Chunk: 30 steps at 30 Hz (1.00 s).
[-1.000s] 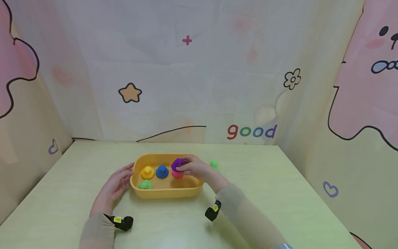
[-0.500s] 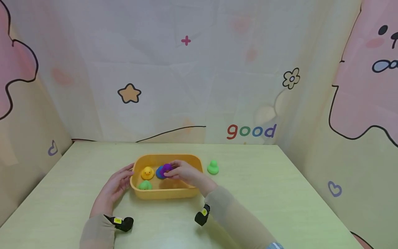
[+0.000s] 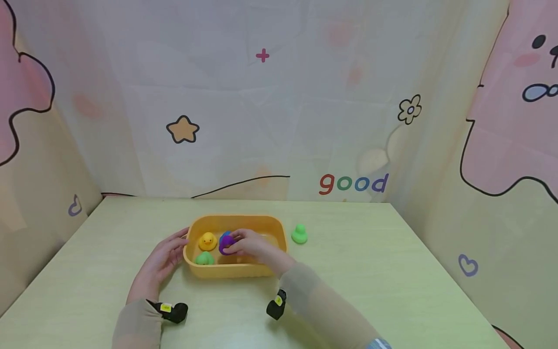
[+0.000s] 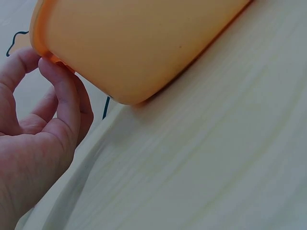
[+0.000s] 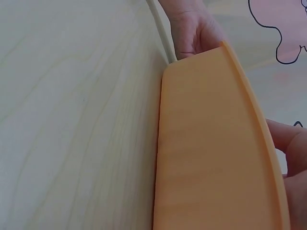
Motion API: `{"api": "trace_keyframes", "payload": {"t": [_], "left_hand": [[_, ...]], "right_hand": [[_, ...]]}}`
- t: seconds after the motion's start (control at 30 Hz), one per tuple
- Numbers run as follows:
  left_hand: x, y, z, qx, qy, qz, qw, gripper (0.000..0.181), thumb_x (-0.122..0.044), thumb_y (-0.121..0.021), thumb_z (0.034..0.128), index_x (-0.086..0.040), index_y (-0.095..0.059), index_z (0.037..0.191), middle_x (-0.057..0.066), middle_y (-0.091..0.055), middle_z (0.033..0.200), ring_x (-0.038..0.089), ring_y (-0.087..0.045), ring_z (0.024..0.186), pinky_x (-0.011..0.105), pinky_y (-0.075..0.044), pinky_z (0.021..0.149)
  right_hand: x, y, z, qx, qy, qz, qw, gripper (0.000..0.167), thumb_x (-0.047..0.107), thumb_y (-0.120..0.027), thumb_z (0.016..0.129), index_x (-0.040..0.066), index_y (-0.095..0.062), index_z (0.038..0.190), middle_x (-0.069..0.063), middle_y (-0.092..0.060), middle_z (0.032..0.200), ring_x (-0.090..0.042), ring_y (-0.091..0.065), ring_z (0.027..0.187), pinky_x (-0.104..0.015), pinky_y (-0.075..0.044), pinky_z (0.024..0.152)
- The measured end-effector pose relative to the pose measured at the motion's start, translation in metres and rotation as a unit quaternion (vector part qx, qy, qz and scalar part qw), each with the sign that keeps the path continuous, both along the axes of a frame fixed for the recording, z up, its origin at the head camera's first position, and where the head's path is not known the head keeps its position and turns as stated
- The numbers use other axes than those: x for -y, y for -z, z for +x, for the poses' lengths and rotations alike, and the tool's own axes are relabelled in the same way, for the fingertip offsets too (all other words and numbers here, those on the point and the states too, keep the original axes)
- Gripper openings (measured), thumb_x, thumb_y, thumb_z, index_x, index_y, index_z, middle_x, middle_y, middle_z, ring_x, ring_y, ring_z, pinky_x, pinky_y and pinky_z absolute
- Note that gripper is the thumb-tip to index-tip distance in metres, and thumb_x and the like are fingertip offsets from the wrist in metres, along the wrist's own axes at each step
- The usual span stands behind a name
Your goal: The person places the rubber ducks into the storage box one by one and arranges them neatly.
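Observation:
A yellow-orange plastic bin [image 3: 231, 271] stands on the table. At its left end my left hand [image 3: 167, 254] pinches the rim; in the left wrist view, thumb and fingertips meet at the rim's edge. My right hand [image 3: 257, 249] reaches over the bin and holds a purple toy duck [image 3: 226, 245] low inside it. Partly covered behind that one is a blue toy duck [image 3: 225, 235]. A yellow toy duck [image 3: 207, 241] and a green toy duck [image 3: 204, 258] sit at the bin's left side. The bin wall blocks the purple duck in the right wrist view.
Outside the bin, just right of it, a second green toy duck [image 3: 299, 234] sits on the pale wooden table [image 3: 370, 281]. Printed cloth walls enclose the table at the back and both sides. A small black camera is strapped to each wrist.
My right hand has carried the purple duck left and down, from over the pink duck to in front of the blue one. The pink duck is now hidden. My left hand stays put.

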<state>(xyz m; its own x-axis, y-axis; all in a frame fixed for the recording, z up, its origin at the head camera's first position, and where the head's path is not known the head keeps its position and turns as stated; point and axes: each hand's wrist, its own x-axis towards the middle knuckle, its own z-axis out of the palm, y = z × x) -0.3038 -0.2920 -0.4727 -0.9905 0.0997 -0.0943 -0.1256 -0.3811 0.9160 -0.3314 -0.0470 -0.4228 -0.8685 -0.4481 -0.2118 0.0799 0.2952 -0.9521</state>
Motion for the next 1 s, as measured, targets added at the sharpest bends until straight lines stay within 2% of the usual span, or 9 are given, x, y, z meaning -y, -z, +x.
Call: {"api": "trace_keyframes", "payload": {"t": [0.23,0.37,0.47,0.6,0.7,0.8,0.87,1.0], "left_hand": [[0.000,-0.001,-0.001,0.000,0.004,0.008,1.0000,0.065,-0.006,-0.049,0.0996,-0.002,-0.016,0.155,-0.011,-0.064,0.101,-0.001,-0.060,0.084,0.013,-0.052,0.076],[0.000,0.000,-0.001,0.006,-0.002,0.012,0.9999,0.059,-0.005,-0.049,0.0994,-0.005,-0.024,0.153,-0.010,-0.064,0.100,0.000,-0.060,0.082,0.013,-0.051,0.074],[0.001,0.000,-0.001,0.009,-0.002,0.015,0.9998,0.060,-0.005,-0.050,0.0995,-0.005,-0.023,0.153,-0.009,-0.064,0.100,0.000,-0.060,0.082,0.013,-0.051,0.074],[0.001,0.002,-0.002,0.009,0.002,0.017,0.9998,0.066,-0.006,-0.050,0.0994,-0.003,-0.016,0.156,-0.010,-0.063,0.102,0.000,-0.059,0.082,0.013,-0.051,0.074],[0.001,0.002,-0.002,0.008,0.002,0.016,0.9998,0.066,-0.006,-0.051,0.0990,-0.003,-0.017,0.156,-0.011,-0.062,0.104,-0.001,-0.059,0.083,0.012,-0.051,0.075],[0.000,0.002,-0.001,0.008,-0.001,0.010,0.9999,0.065,-0.007,-0.052,0.0987,-0.004,-0.019,0.155,-0.011,-0.062,0.104,-0.001,-0.059,0.083,0.012,-0.051,0.076],[0.000,0.002,0.000,0.007,-0.001,0.007,0.9999,0.063,-0.008,-0.052,0.0988,-0.005,-0.022,0.154,-0.012,-0.062,0.104,-0.001,-0.059,0.084,0.012,-0.051,0.076],[0.000,0.002,0.000,0.009,-0.007,0.009,0.9999,0.047,-0.008,-0.054,0.0980,-0.015,-0.042,0.143,-0.012,-0.064,0.105,0.000,-0.060,0.085,0.013,-0.051,0.075]], "right_hand": [[0.004,-0.001,0.005,-0.019,0.013,0.030,0.9993,0.037,0.004,-0.073,0.084,-0.002,-0.058,0.118,-0.015,-0.060,0.117,-0.023,-0.058,0.101,-0.034,-0.054,0.088],[0.005,0.002,0.005,-0.026,0.022,0.044,0.9985,0.032,0.003,-0.075,0.083,-0.002,-0.061,0.112,-0.011,-0.062,0.107,-0.018,-0.056,0.090,-0.025,-0.053,0.075],[0.006,0.004,0.006,-0.025,0.022,0.051,0.9981,0.029,0.001,-0.075,0.082,-0.002,-0.062,0.107,-0.009,-0.061,0.101,-0.017,-0.053,0.085,-0.021,-0.048,0.067],[0.007,0.006,0.007,-0.030,0.020,0.074,0.9966,0.028,0.000,-0.075,0.082,-0.001,-0.062,0.106,-0.009,-0.061,0.102,-0.018,-0.054,0.088,-0.025,-0.052,0.074],[0.008,0.006,0.009,-0.046,0.022,0.109,0.9927,0.027,0.003,-0.076,0.082,0.002,-0.062,0.105,-0.010,-0.061,0.103,-0.021,-0.056,0.093,-0.030,-0.054,0.086],[0.009,0.006,0.010,-0.066,0.024,0.145,0.9870,0.027,0.006,-0.077,0.082,0.003,-0.062,0.105,-0.009,-0.062,0.103,-0.022,-0.058,0.096,-0.033,-0.053,0.091],[0.010,0.007,0.010,-0.077,0.024,0.161,0.9836,0.027,0.007,-0.077,0.082,0.004,-0.063,0.105,-0.009,-0.063,0.103,-0.022,-0.058,0.096,-0.034,-0.053,0.092],[0.013,0.006,0.011,-0.090,0.027,0.179,0.9794,0.027,0.007,-0.078,0.081,0.005,-0.063,0.102,-0.008,-0.063,0.101,-0.021,-0.058,0.094,-0.034,-0.055,0.091]]}}
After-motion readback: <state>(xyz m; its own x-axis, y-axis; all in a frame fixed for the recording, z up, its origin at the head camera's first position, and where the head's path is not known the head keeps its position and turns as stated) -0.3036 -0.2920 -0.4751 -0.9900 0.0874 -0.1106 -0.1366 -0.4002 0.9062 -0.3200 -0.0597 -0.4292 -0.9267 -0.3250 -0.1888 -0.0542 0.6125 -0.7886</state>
